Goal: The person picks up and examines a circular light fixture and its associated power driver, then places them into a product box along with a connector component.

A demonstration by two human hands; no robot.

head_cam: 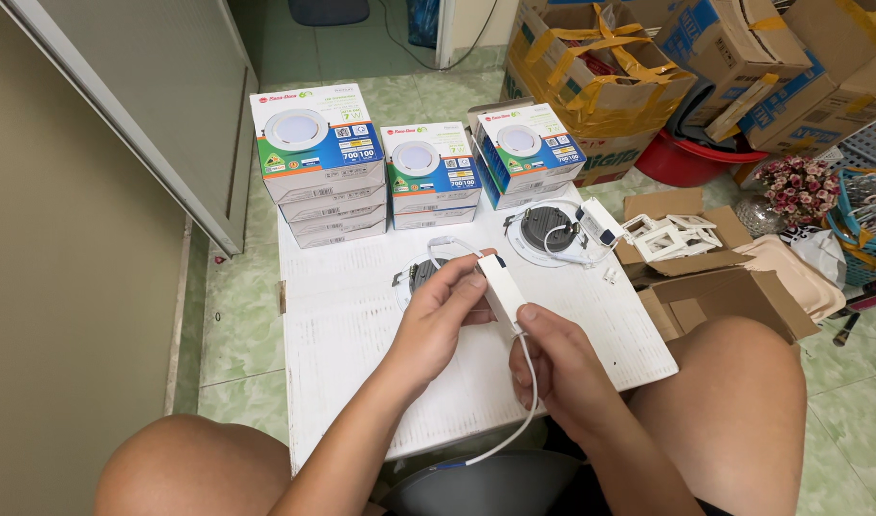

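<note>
My left hand (440,315) and my right hand (564,365) together hold a small white rectangular driver box (502,288) above a white board (361,325) on the floor. A white cable (526,401) runs from the box down through my right hand. Partly hidden behind my left hand lies a round recessed lamp (421,273), back side up. A second round lamp (551,231) with its own white driver box (602,222) rests further right on the board.
Stacks of lamp cartons (323,162) (430,172) (529,148) line the board's far edge. An opened brown carton (705,277) sits to the right, with large taped boxes (600,86), a red basin (686,161) and flowers (799,186) beyond. A grey door (151,105) stands at left.
</note>
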